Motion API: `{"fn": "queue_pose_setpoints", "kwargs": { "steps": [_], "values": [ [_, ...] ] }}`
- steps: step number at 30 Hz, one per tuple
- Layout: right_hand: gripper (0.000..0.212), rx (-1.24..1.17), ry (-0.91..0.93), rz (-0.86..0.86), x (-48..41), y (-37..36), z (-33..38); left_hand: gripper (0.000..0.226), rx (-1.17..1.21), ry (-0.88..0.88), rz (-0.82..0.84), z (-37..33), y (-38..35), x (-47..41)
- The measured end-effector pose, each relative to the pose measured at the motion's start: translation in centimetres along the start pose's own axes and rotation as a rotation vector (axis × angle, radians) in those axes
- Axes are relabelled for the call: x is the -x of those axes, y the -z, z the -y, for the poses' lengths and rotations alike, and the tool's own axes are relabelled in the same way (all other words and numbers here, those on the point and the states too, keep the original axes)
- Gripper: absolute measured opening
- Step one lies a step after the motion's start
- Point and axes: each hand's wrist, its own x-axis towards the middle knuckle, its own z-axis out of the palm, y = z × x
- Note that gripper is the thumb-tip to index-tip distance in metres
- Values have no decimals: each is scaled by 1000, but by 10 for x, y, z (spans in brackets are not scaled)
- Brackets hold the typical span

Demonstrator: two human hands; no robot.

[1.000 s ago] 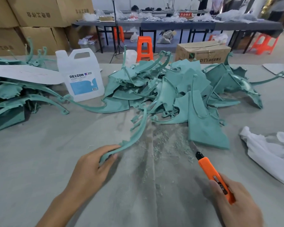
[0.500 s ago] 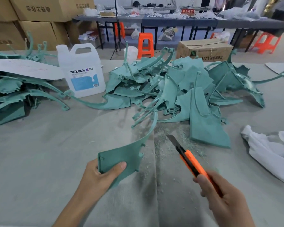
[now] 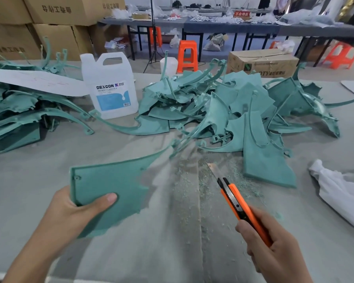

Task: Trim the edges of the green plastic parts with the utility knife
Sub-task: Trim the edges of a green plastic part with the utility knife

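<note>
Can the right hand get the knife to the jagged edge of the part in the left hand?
Probably yes. The left hand grips the green part by its near corner, leaving the jagged edge facing the utility knife in the right hand; only shavings on the table lie between.

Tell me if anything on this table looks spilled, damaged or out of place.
Green shavings litter the cloth in front of the pile, trimming waste rather than a spill. The part in the left hand has a ragged edge on the knife side, likely untrimmed flash. The right hand holds the knife, blade bare, clear of the part.
</note>
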Motion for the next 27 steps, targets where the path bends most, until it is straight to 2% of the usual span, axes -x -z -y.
{"fn": "queue_pose_setpoints", "kwargs": {
  "steps": [4, 6, 12, 15, 17, 22, 24, 27],
  "values": [
    [32, -24, -6, 50, -2, -4, 1, 39, -161, -6, -108, 5, 15, -14],
    [33, -31, 14, 71, -5, -8, 5, 33, -223, -23, -120, 6, 9, -21],
    [35, -43, 97, 158, -21, -23, 27, 9, -560, -81, 43, 11, -38, -29],
    [32, -27, 168, 217, -29, -25, 41, 33, -631, -78, 48, 17, -43, -31],
    [32, 5, 220, 266, -31, -27, 51, 40, -636, -49, 63, 19, -42, -27],
    [33, 61, 308, 409, -27, -33, 68, 37, -660, -60, 85, 18, -45, -19],
    [30, 82, 333, 421, -25, -34, 72, 36, -678, -76, 87, 16, -47, -16],
    [38, 100, 352, 413, -25, -32, 74, 38, -702, -102, 99, 12, -50, -16]
  ]
}}
